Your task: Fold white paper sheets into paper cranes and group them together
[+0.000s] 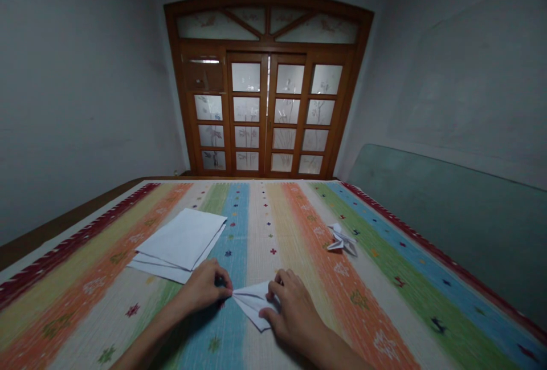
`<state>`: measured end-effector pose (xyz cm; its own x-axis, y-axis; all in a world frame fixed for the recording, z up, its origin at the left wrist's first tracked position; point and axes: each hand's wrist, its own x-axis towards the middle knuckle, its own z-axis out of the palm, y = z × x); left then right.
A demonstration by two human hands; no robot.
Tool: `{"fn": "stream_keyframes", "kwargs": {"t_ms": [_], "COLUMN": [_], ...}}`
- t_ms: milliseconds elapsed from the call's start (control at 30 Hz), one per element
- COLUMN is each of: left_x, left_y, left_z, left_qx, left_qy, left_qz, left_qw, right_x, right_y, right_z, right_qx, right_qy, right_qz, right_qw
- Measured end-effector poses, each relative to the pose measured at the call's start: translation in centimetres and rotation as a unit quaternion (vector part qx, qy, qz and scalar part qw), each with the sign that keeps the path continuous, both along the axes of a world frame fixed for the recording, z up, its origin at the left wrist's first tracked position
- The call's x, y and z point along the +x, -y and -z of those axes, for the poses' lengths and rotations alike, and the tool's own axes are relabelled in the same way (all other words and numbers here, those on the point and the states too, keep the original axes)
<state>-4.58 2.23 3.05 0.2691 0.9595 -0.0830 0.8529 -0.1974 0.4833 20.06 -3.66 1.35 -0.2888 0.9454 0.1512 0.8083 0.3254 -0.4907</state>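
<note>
Left hand (205, 289) pinches the nine o'clock tip of the folded paper (253, 300), right hand (293, 310) fingers grip its other end; the soft cloth (384, 301) may skew the crease

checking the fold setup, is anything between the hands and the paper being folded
Nothing visible does. The left hand touches the folded paper at its tip; the right hand holds its other side.

Paper stack (182, 240) lies left, folded figure (342, 239) right, on cloth (384, 313).
</note>
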Motion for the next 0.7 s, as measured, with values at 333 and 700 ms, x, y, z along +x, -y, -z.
{"fn": "stream_keyframes", "kwargs": {"t_ms": [333,700], "left_x": [1.7,5.6], "left_y": [1.3,5.6], "left_z": [-0.6,5.0], "left_qx": [0.038,0.126], "left_qy": [-0.036,0.004], "left_qz": [-0.034,0.253], "left_qw": [0.998,0.959], "right_x": [0.0,0.8], "right_y": [-0.9,-1.2], "right_z": [0.1,-0.3], "right_qx": [-0.045,-0.048], "right_qy": [-0.051,-0.041], "right_qz": [0.045,0.016], "right_qw": [0.997,0.998]}}
